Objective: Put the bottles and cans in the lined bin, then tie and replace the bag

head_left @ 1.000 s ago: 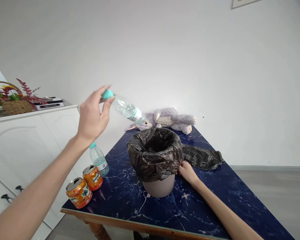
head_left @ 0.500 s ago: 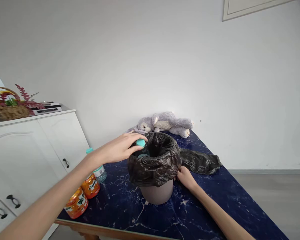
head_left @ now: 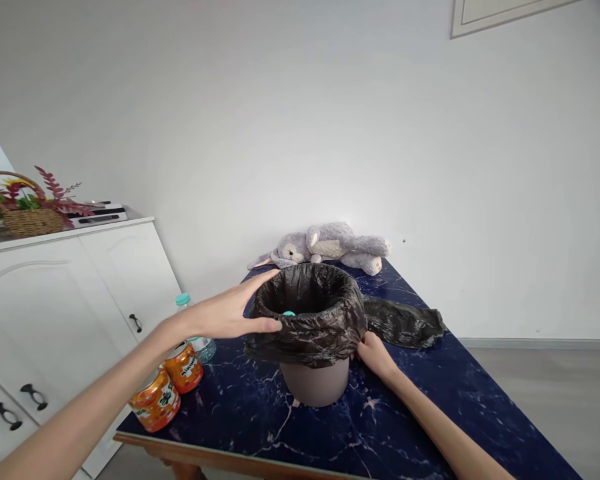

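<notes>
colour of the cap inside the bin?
The cap is teal, set against the black liner; the head view shows it.

We saw a dark blue marbled table (head_left: 430,427) standing against a plain white wall (head_left: 300,120). At its far end a grey plush toy (head_left: 325,245) lay on its side, and a loose black plastic bag (head_left: 405,323) lay crumpled flat near the right edge. By the near left corner stood two orange drink cans (head_left: 155,403) just beside each other, with a small clear water bottle (head_left: 201,347) with a teal cap upright behind them. To the left stood a white cabinet (head_left: 55,287) with dark handles. It bore a wicker basket (head_left: 27,220) of red foliage. A picture frame (head_left: 505,13) hung high at the right.
</notes>
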Action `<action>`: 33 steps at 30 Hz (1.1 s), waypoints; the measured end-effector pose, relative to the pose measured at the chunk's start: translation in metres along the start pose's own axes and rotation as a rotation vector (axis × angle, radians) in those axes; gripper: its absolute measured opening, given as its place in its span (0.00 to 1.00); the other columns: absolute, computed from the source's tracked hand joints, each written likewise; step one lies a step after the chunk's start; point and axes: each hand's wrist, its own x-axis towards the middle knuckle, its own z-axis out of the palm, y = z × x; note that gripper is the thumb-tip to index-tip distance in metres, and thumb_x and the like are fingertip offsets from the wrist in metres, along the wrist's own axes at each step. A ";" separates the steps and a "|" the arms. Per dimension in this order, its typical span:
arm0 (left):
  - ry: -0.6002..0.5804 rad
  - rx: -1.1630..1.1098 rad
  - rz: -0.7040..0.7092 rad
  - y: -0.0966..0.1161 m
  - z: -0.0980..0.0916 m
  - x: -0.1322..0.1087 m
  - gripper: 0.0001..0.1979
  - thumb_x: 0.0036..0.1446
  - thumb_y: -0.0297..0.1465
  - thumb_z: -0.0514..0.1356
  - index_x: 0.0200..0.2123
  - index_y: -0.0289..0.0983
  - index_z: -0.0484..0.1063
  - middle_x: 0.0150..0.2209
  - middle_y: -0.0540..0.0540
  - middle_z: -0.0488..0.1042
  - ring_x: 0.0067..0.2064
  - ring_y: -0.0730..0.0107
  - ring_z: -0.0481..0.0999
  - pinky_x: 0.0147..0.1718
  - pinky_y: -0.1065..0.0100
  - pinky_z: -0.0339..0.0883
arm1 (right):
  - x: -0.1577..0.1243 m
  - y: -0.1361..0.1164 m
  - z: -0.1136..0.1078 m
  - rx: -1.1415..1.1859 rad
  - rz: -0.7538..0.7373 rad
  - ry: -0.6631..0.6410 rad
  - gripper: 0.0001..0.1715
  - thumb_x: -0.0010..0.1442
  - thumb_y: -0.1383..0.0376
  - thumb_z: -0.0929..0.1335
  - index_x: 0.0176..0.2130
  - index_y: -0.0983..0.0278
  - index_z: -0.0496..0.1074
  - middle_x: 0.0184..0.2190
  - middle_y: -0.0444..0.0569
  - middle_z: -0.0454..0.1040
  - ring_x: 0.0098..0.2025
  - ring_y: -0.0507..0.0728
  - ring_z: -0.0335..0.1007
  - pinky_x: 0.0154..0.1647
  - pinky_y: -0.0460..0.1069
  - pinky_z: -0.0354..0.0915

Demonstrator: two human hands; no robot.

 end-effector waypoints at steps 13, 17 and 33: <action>0.269 0.309 -0.625 -0.173 -0.001 -0.046 0.48 0.55 0.61 0.53 0.65 0.30 0.66 0.64 0.26 0.72 0.63 0.33 0.74 0.58 0.47 0.69 | -0.004 -0.003 0.000 0.041 -0.030 0.014 0.13 0.53 0.66 0.60 0.19 0.60 0.66 0.18 0.46 0.72 0.24 0.55 0.68 0.29 0.47 0.59; 0.178 0.206 -0.676 -0.189 0.010 -0.055 0.45 0.54 0.62 0.51 0.62 0.33 0.67 0.50 0.33 0.82 0.52 0.40 0.82 0.45 0.56 0.74 | -0.004 -0.004 -0.001 0.038 -0.028 0.008 0.13 0.52 0.66 0.61 0.19 0.60 0.66 0.18 0.46 0.72 0.25 0.55 0.68 0.30 0.47 0.59; 1.029 -0.201 0.210 0.011 -0.034 -0.014 0.16 0.74 0.41 0.55 0.59 0.43 0.61 0.58 0.38 0.78 0.62 0.58 0.77 0.63 0.50 0.69 | -0.005 -0.005 0.000 0.028 -0.027 0.017 0.13 0.52 0.66 0.61 0.19 0.60 0.66 0.18 0.46 0.73 0.26 0.56 0.69 0.31 0.47 0.60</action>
